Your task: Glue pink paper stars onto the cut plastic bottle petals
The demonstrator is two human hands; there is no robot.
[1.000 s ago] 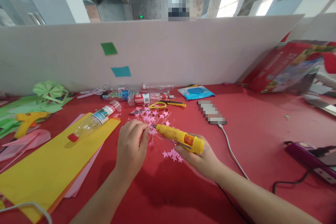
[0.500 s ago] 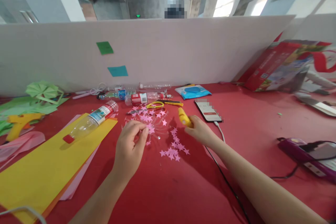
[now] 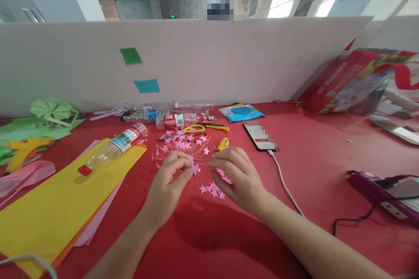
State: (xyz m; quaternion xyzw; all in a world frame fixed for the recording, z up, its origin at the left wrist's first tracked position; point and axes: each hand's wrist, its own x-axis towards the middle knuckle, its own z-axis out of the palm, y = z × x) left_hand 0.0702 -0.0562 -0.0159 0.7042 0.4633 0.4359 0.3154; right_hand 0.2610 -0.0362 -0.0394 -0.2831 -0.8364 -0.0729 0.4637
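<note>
My left hand (image 3: 172, 178) is closed in a pinch, thumb against forefinger, with a pink star (image 3: 195, 169) at the fingertips. Around it, clear plastic strips (image 3: 165, 157) fan out over the red table, and more pink stars (image 3: 181, 144) lie among them. My right hand (image 3: 238, 176) hovers just right of the left, its fingers curved and apart, nothing seen in them. Behind its knuckles is a yellow tool (image 3: 223, 144) with a narrow tip, its lower part hidden. Below the hands lies a loose group of pink stars (image 3: 212, 189), partly covered by the right hand.
Scissors with yellow handles (image 3: 194, 129), a yellow cutter (image 3: 216, 127) and plastic bottles (image 3: 178, 120) lie behind. A bottle (image 3: 113, 148) rests on yellow paper (image 3: 59, 200) at left. To the right are a phone (image 3: 260, 136) on a cable and a purple power strip (image 3: 382, 194).
My right hand has let go of the yellow tool and come left and nearer, beside my left hand. The left hand has shifted slightly right, still pinching.
</note>
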